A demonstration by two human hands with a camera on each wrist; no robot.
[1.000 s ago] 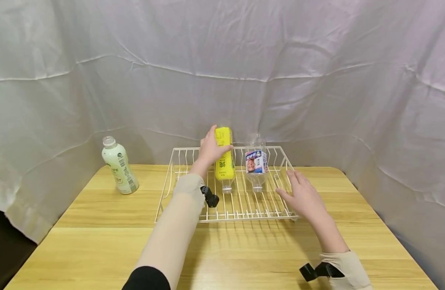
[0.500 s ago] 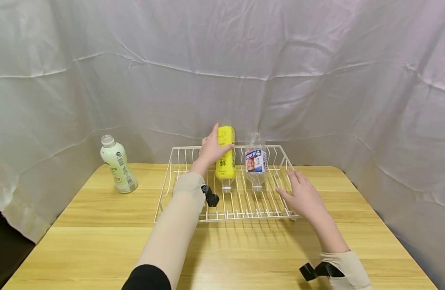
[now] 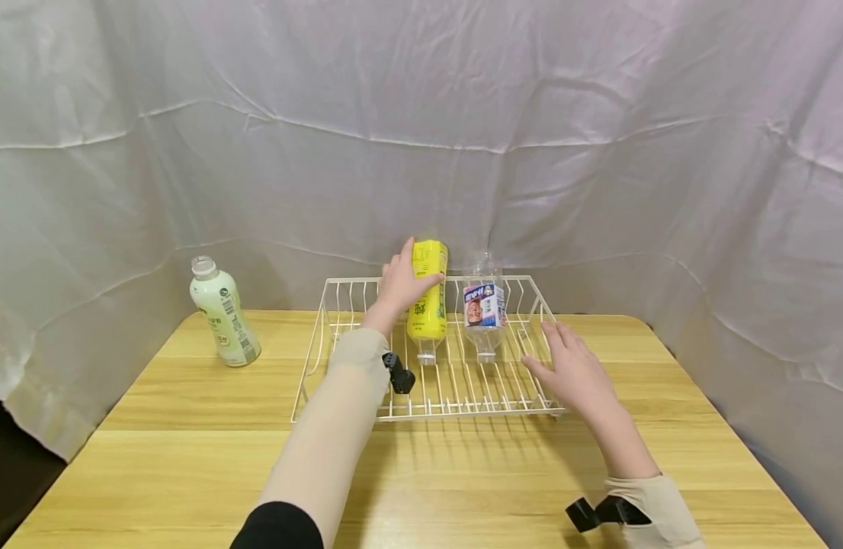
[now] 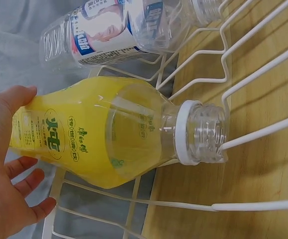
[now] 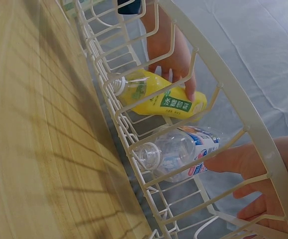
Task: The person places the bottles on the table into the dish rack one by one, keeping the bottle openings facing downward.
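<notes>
Yellow bottle (image 3: 431, 309) gripped by left fingers (image 4: 30, 183); right fingers (image 5: 254, 205) spread, perhaps touching rack (image 5: 235, 90); clear bottle (image 3: 484, 306) between.

Yellow bottle (image 3: 428, 313), clear bottle (image 3: 485, 306) labelled blue and white, pale green bottle (image 3: 225, 314), white rack (image 3: 463, 415), wood-grained table (image 3: 168, 465)

Yellow bottle (image 3: 427, 316) in all 3 views

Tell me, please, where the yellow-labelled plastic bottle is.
Near the head view's centre, the yellow-labelled plastic bottle tilts in the white wire rack, gripped by the left hand, left of the clear, blue-and-white-labelled plastic bottle.
</notes>
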